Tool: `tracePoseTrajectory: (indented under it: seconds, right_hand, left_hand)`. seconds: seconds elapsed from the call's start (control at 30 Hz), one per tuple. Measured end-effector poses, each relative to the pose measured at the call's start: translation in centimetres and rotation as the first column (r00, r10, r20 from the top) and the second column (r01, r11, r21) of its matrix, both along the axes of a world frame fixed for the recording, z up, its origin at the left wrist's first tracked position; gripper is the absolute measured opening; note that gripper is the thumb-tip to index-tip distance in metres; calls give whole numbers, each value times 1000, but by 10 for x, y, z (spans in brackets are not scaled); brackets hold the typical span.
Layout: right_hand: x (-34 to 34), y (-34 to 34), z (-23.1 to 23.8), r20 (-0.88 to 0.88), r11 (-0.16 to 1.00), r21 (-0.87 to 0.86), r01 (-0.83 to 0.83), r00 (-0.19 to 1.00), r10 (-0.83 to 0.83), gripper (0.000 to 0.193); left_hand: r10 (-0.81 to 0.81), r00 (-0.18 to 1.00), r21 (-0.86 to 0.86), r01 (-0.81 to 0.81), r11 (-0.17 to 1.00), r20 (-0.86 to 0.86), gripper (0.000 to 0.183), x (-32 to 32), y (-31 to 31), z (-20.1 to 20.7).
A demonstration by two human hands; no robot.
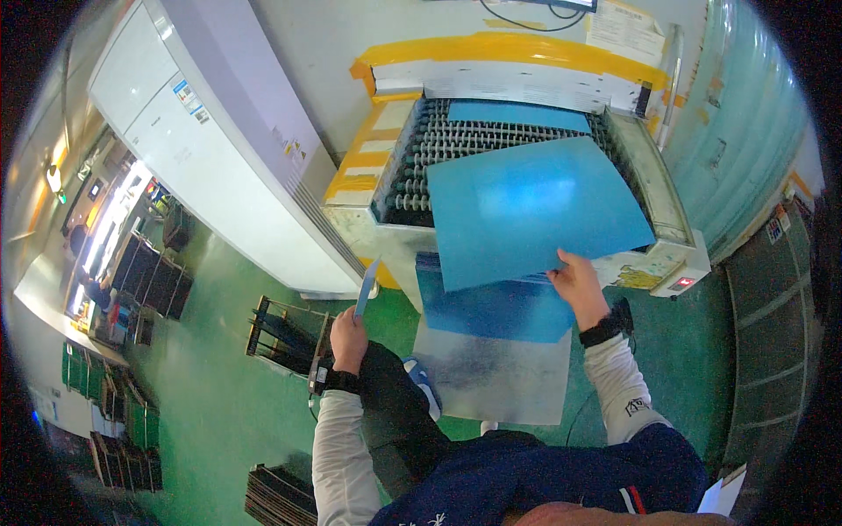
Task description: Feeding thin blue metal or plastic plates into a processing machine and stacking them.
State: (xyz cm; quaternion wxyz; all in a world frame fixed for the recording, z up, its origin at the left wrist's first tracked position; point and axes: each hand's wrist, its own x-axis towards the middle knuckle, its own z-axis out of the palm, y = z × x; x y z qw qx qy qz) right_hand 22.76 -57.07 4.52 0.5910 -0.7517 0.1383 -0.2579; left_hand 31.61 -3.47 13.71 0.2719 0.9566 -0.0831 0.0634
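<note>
My right hand [579, 285] grips the near edge of a large, shiny blue sheet [535, 206], thumb on top. The sheet is tilted over the roller conveyor [408, 180] and covers much of its near end. Farther in, another blue sheet [517, 115] lies flat on the rollers. In my left hand [349, 342], fingers closed, is a narrow blue flat piece [367, 289] pointing up; its exact kind is unclear. Below the conveyor's front edge, a stack of blue sheets [491, 311] rests on a greyish board [495, 377], partly hidden by the raised sheet.
A tall white cabinet-like unit [210, 140] stands left of the conveyor. Dark racks [285, 337] sit on the green floor by my left arm. Clear plastic curtains [737, 131] hang at the right, near a dark panelled surface [772, 324]. Another person [96, 285] is far left.
</note>
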Motion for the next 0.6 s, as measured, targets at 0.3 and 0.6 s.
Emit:
tracePoseTrajectory:
  seconds: [0.3,0.6]
  right_hand:
    - [78,21,80,109,339,936,-97,994,-16,15]
    - [74,22,127,-71,352,932,-83,913,402,33]
  left_hand:
    - [11,999,-28,-10,1000,31,26,7,4,-6]
    - [23,998,19,-22,1000,-51,28,13,-9,3]
